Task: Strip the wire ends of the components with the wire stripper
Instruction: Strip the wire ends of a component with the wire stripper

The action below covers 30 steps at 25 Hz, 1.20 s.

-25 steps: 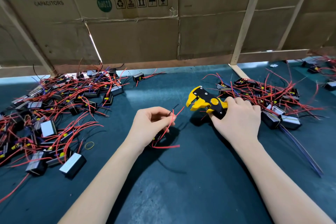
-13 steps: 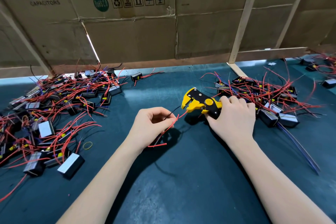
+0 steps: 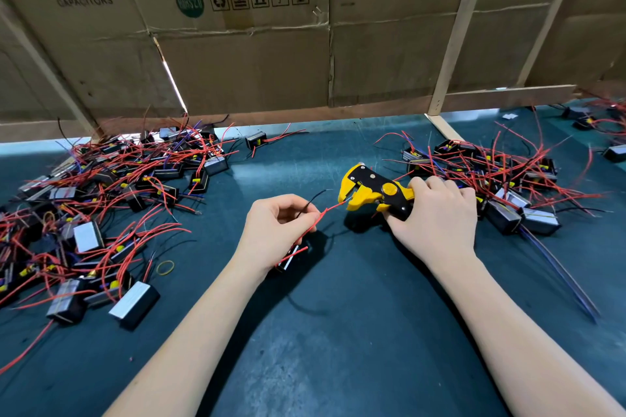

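Red wire at wire stripper

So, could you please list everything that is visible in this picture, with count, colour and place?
Yellow and black wire stripper: one, centre right, held over the mat.
Thin red wire: one, its tip at the stripper's mouth.
Small black component: one, mostly hidden under the left hand.
Pile of black components with red wires: one, many pieces, left.
Second such pile: one, right.
Yellow rubber band: one, left of centre.
Dark green mat: one, covers the table.
Brown cardboard wall: behind, across the back.
Left hand: pinches the red wire.
Right hand: grips the stripper's handles.
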Available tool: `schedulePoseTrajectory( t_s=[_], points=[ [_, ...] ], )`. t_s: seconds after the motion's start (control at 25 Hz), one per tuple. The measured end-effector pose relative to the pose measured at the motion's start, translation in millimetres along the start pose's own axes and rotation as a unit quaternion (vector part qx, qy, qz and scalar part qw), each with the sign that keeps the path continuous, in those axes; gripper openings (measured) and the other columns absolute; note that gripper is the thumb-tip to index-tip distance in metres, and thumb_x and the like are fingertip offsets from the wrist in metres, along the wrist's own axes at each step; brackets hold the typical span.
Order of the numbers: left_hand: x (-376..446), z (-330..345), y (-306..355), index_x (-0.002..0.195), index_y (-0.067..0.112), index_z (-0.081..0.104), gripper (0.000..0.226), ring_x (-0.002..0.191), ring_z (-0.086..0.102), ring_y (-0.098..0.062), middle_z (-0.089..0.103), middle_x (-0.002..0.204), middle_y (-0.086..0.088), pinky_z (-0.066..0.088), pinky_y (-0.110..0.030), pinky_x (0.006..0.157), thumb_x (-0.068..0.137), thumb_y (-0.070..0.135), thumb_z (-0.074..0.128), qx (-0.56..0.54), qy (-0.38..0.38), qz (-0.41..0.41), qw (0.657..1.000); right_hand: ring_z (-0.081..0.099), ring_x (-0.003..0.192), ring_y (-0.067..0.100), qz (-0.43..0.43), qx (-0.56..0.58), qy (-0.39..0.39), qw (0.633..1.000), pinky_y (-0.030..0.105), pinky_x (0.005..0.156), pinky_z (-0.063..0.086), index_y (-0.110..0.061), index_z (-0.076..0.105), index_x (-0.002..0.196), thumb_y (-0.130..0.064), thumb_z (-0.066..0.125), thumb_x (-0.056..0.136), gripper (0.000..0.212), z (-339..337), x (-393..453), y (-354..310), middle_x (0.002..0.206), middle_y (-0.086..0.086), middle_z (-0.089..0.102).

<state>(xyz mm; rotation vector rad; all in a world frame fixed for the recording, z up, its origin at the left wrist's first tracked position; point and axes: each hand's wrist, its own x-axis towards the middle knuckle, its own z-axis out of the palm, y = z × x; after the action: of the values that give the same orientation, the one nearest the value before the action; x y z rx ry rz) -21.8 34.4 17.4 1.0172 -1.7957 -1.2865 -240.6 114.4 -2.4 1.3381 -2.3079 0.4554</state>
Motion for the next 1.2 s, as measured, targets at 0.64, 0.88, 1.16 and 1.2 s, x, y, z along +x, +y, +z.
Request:
schedulePoseTrajectory(
  t_s=[0.64, 0.88, 1.16, 1.2],
  points=[
    [-2.4, -1.3, 1.7, 0.073, 0.016, 0.071, 0.014, 0.05, 0.051, -0.005, 0.066, 0.062, 0.002, 0.044, -0.017, 0.055, 0.085, 0.008, 0.07, 0.03, -0.044, 0.033, 0.998, 0.065, 0.078, 0.028, 0.031, -0.013, -0.042, 0.999, 0.028, 0.059, 0.029, -0.024, 0.07, 0.08, -0.063, 0.063, 0.074, 0.041, -15.9, 1.2, -7.7, 0.073, 0.003, 0.065],
    [-1.9, -8.1, -2.2, 0.073, 0.03, 0.066, 0.016, 0.059, 0.049, -0.002, 0.058, 0.066, 0.009, 0.041, -0.017, 0.06, 0.075, 0.038, 0.08, 0.206, 0.025, 0.106, 0.972, 0.061, 0.085, 0.035, 0.035, 0.058, 0.037, 0.997, 0.041, 0.076, 0.037, -0.009, 0.064, 0.088, -0.048, 0.073, 0.072, 0.043, -7.9, -0.3, 6.3, 0.085, 0.011, 0.064],
    [-6.3, 0.1, -0.8, 0.097, 0.018, 0.065, 0.007, 0.056, 0.058, -0.001, 0.068, 0.071, 0.01, 0.046, -0.02, 0.063, 0.091, 0.014, 0.066, 0.166, -0.09, 0.081, 0.979, 0.06, 0.082, 0.036, 0.107, 0.134, 0.058, 0.983, 0.041, 0.075, 0.039, -0.016, 0.056, 0.076, -0.049, 0.07, 0.076, 0.036, -10.9, 6.7, 15.5, 0.08, 0.008, 0.062],
    [-8.6, 5.9, 1.5, 0.117, 0.019, 0.059, 0.025, 0.073, 0.067, -0.001, 0.072, 0.096, 0.007, 0.051, -0.02, 0.073, 0.095, 0.009, 0.061, 0.097, -0.129, 0.07, 0.984, 0.06, 0.081, 0.037, 0.113, 0.151, 0.07, 0.98, 0.042, 0.075, 0.041, -0.016, 0.057, 0.075, -0.048, 0.071, 0.076, 0.035, -13.7, 7.0, 15.9, 0.079, 0.008, 0.062]
  ],
)
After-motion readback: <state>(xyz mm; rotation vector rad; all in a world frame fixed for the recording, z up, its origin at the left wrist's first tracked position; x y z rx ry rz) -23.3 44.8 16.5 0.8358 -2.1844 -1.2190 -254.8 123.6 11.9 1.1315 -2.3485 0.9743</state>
